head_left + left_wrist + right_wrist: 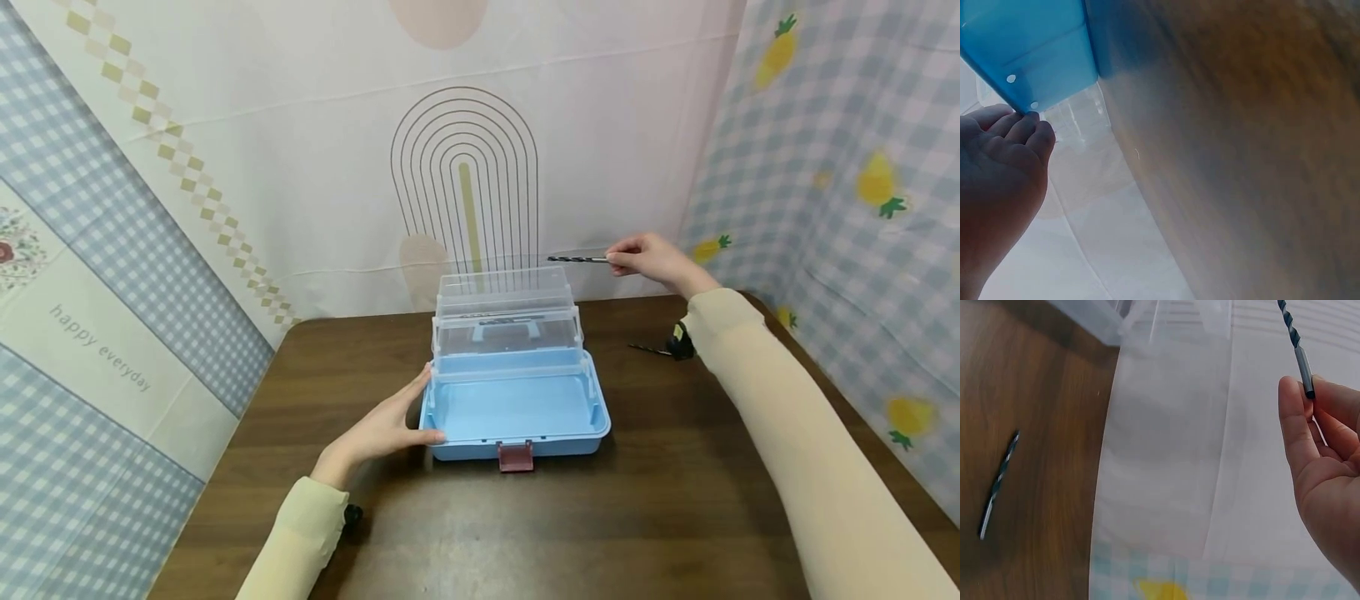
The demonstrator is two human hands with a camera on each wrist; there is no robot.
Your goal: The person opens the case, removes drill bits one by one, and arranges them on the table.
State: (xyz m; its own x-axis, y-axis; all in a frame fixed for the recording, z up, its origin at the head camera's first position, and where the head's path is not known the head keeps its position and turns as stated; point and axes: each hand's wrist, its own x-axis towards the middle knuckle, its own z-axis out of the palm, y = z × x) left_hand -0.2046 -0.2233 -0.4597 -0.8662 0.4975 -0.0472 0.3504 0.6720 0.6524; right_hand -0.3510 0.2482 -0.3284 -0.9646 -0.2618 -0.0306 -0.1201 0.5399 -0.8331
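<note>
A light blue toolbox (517,447) stands on the table with its clear stacked trays (506,292) raised at the back. My left hand (386,425) holds its left side, thumb on the front rim and fingers farther back; the left wrist view shows the fingertips at the box's edge. My right hand (652,258) pinches a dark twist drill bit (577,259) by its smooth shank, above and to the right of the trays, its fluted end pointing left. Dark drill bits (510,319) show through a clear tray. Another drill bit (999,487) lies on the table below my right forearm.
A reddish-brown latch (516,457) hangs at the box's front. The dark wooden table (480,533) ends at a white patterned cloth (337,208) behind the box. A checked cloth (840,208) rises on the right. Black straps sit at both wrists.
</note>
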